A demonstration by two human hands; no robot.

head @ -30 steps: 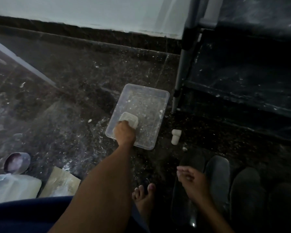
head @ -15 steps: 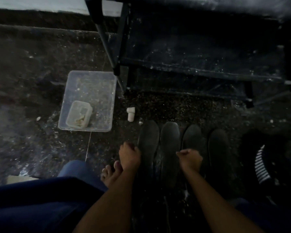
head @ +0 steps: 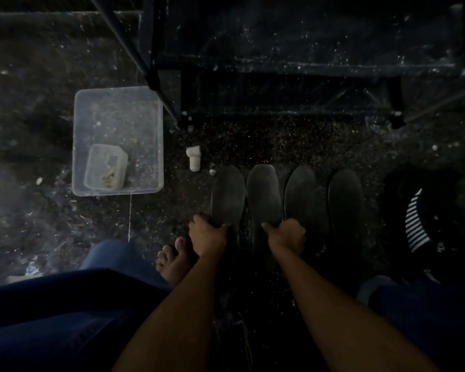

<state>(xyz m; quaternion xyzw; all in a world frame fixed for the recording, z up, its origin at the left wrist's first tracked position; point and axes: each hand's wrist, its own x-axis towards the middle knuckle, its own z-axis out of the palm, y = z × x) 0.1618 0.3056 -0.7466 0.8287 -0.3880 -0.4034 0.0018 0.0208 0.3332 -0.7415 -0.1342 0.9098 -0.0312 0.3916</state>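
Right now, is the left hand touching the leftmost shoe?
Touching. The head view shows the left hand gripping the near end of the leftmost shoe, thumb on top. The right hand grips the second shoe.

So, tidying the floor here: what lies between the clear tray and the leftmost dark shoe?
Head view: two touching white pieces lie there, apart from the clear tray and the leftmost dark shoe.

Both bare forearms reach from the lower edge up to mid-frame, nearly parallel; the left hand point(head: 208, 234), knuckles up, pinches the leftmost shoe point(head: 227, 194); the right hand point(head: 287, 234), fingers curled, grips the second shoe point(head: 263, 194).
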